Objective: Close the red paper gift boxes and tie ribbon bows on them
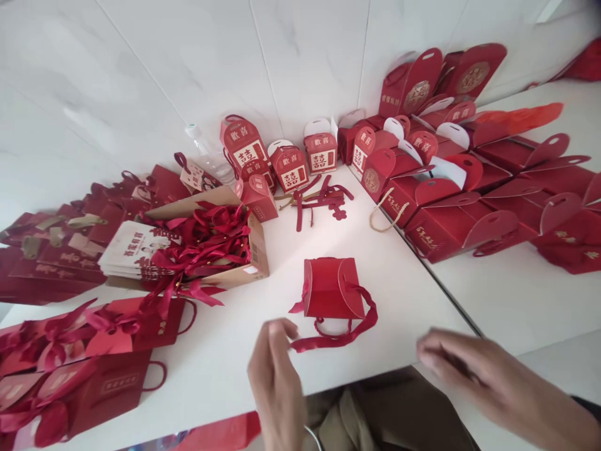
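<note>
A small red gift box (332, 288) lies on the white table (235, 357) in front of me, with a dark red ribbon (350, 335) looping from it toward the table's near edge. My left hand (277, 376) is at that edge, its fingers pinched together on the ribbon's loose end. Over the table's right corner is my right hand (474, 369), about a hand's width from the box and touching nothing I can see. It is smeared by motion, so its fingers do not read clearly.
An open cardboard box (256, 250) full of red ribbons and a stack of cards (136, 250) stands at the left. Flat red paper bags (94, 369) lie along the left edge. Folded red boxes (291, 166) line the wall and larger ones (451, 207) crowd the right. Loose ribbons (323, 197) lie mid-table.
</note>
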`<state>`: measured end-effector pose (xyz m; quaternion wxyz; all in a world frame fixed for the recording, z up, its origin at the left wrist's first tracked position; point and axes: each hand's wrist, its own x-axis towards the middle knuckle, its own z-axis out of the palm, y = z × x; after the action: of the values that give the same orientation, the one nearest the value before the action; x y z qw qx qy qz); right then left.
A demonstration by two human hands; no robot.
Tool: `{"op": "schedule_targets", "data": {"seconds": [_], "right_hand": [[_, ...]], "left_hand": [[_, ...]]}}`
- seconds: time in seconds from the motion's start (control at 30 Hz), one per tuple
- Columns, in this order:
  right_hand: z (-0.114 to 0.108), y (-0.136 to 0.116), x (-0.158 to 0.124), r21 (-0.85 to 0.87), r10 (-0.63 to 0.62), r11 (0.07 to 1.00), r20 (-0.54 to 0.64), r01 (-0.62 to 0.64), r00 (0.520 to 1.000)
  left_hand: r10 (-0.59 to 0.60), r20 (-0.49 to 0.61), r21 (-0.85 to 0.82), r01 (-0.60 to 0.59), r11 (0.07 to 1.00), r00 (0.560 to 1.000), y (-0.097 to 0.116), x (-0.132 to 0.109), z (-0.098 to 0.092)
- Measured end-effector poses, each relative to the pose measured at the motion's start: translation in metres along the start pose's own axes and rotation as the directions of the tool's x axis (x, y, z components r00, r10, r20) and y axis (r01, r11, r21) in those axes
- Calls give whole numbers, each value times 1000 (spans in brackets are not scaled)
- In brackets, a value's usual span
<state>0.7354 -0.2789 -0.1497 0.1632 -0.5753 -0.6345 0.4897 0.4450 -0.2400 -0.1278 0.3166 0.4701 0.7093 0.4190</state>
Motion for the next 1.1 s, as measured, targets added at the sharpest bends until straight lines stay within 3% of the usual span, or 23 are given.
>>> {"op": "schedule_targets", "data": {"seconds": [0.07, 0.13, 0.2, 0.3, 0.4, 0.47, 0.57, 0.67, 0.77, 0.83, 0.9, 0.97, 1.03, 1.1], "right_hand": [[-7, -21, 24, 54, 1, 999, -135, 6, 991], [-10, -36, 47, 96, -19, 995, -121, 31, 993], [-9, -46, 63, 125, -68, 989, -79, 78, 995], [-10, -54, 68, 151, -88, 984, -36, 92, 995], [-19, -54, 62, 208, -29, 977, -37, 36, 999], [-27, -53, 59, 263, -2, 965, -20, 7, 1000], [-37, -53, 58, 373, 20, 927, 51, -37, 999], [-41, -57, 58, 434, 23, 898, 123, -74, 992], [-42, -61, 58, 407, -11, 912, 136, -45, 991], [-42, -63, 59, 413, -45, 911, 128, -12, 991], [-42, -63, 60, 447, -70, 894, 130, 4, 989], [-42, -62, 62, 480, -88, 877, 140, 10, 986], [-42, -61, 62, 501, -106, 865, 148, 18, 983], [-43, -61, 61, 505, -102, 863, 145, 15, 984]], "left_hand": [[-125, 47, 17, 124, 992, 991, 4, 20, 3], [-238, 141, -7, 242, 970, 961, 8, 32, 8], [-265, 230, -82, 290, 953, 936, 12, 37, 16], [-165, 308, -254, 248, 935, 937, 19, 39, 30], [7, 323, -369, 119, 922, 946, 27, 45, 35], [72, 235, -378, 23, 926, 969, 29, 52, 30], [79, -20, -252, -82, 964, 997, 25, 67, 13], [104, -180, 12, -103, 995, 978, 15, 73, -4], [152, -317, 221, -83, 972, 936, 6, 60, -9], [98, -234, 232, -43, 972, 967, 3, 45, -5], [-4, 6, 179, 3, 984, 1000, 4, 33, 4], [-43, 181, 146, 16, 989, 982, 7, 29, 14], [-23, 212, 130, -4, 992, 977, 13, 31, 22], [11, 136, 105, -26, 994, 991, 17, 37, 23]]}}
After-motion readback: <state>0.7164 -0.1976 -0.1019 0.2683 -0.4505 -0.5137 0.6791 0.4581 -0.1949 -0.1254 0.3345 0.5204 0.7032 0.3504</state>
